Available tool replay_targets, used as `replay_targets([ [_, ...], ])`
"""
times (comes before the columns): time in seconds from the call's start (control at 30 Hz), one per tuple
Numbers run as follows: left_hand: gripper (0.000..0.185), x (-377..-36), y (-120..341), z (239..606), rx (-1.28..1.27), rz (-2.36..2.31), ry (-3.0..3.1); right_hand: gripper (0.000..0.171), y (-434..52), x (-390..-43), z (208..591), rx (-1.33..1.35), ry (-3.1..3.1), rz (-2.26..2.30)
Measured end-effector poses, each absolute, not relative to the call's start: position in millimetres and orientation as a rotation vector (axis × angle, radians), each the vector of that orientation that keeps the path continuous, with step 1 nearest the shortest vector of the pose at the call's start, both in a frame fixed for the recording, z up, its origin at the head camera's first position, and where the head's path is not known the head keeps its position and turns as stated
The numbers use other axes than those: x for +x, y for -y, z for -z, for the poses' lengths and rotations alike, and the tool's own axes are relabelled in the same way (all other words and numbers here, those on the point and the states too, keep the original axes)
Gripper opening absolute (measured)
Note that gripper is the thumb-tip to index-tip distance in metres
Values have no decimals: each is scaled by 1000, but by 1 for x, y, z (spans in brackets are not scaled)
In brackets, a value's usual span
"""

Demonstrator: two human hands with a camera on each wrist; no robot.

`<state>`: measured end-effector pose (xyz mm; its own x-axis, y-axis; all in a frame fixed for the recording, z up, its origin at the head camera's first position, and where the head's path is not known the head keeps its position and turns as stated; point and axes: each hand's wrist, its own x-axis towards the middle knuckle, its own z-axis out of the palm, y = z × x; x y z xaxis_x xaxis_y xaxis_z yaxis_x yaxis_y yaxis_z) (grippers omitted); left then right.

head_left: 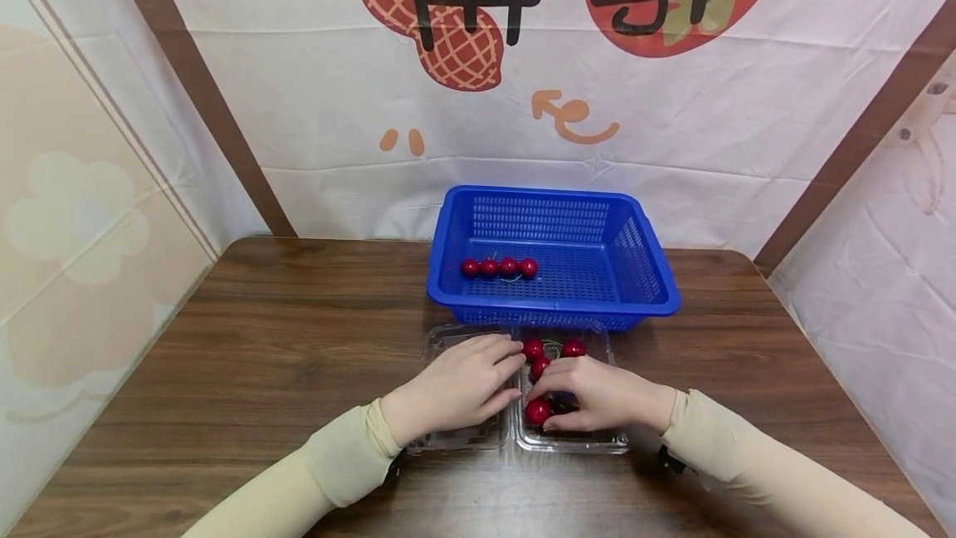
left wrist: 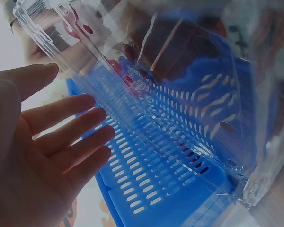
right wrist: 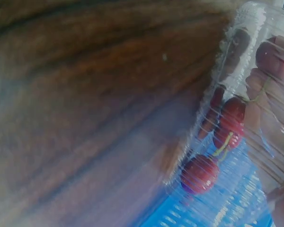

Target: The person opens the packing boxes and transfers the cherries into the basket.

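Note:
A clear plastic clamshell box lies spread out, its left half [head_left: 478, 442] and right half [head_left: 575, 446] side by side. My left hand [head_left: 463, 384] is over the left half, fingers loosely extended and holding nothing. In the left wrist view its fingers [left wrist: 80, 122] reach along the clear plastic wall [left wrist: 132, 127]. Down in the right half, my right hand [head_left: 593, 393] pinches a red cherry [head_left: 538, 413] between thumb and fingers. Several more cherries [head_left: 573, 348] with green stems lie at that half's far end. The right wrist view shows cherries [right wrist: 199, 174] through the clear side.
Just behind the box stands a blue perforated basket [head_left: 553, 306], with a row of red cherries [head_left: 508, 267] on its floor at the left. Everything rests on a brown wooden table [head_left: 299, 372]. A printed white cloth [head_left: 321, 106] hangs behind the table.

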<state>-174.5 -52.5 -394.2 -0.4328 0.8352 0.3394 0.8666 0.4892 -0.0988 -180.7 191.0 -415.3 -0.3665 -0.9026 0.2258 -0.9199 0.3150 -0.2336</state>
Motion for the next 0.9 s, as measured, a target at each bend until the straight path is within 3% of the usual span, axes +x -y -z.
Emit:
replay_targets([
  [0.9, 40, -174, 54, 396, -1423, 148, 2371, 28, -204, -195, 368, 1653, 2407, -586],
])
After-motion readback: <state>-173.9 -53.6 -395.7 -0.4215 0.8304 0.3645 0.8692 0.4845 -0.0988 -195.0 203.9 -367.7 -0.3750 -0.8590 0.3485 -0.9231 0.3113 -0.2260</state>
